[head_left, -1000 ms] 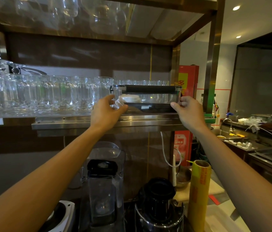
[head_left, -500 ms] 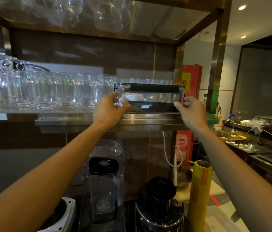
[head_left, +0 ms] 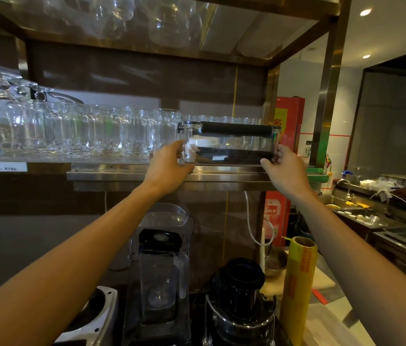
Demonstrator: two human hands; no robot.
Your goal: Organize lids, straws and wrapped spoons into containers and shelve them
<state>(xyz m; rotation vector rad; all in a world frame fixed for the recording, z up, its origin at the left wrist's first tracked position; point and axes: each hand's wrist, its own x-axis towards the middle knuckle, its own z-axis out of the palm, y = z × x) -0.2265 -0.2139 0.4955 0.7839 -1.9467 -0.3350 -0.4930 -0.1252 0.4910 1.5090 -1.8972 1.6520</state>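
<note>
A clear plastic container (head_left: pixel 237 146) with a black handle bar on its lid rests on the steel shelf (head_left: pixel 127 176), at its right end. Inside it I see something white at the left and dark, long items along the bottom. My left hand (head_left: pixel 169 166) grips the container's left end. My right hand (head_left: pixel 285 168) grips its right end. Both arms reach up from below.
Rows of glass mugs (head_left: pixel 72 131) fill the shelf left of the container, and more glasses hang above. Below stand a blender (head_left: pixel 159 265), a black juicer (head_left: pixel 240 295) and a yellow cling-film roll (head_left: pixel 299 283). A sink counter (head_left: pixel 381 211) runs at right.
The container has slid slightly further back onto the shelf with both hands still on its ends. The view has shifted a little.
</note>
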